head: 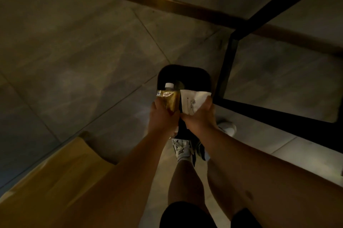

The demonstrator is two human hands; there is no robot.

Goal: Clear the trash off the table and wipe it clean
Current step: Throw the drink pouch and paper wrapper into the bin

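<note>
A black trash bin stands open on the tiled floor below me. My left hand grips a plastic bottle with a white cap and a gold label, held over the bin's near rim. Beside it, my right hand holds a white paper wrapper with faint print, also above the bin's near edge. Both items are still in my hands, side by side. The room is dim.
A black metal frame of a table or shelf rises just right of the bin. A wooden seat or tabletop edge lies at the lower left. My legs and white sneakers stand behind the bin. A wall skirting runs across the back.
</note>
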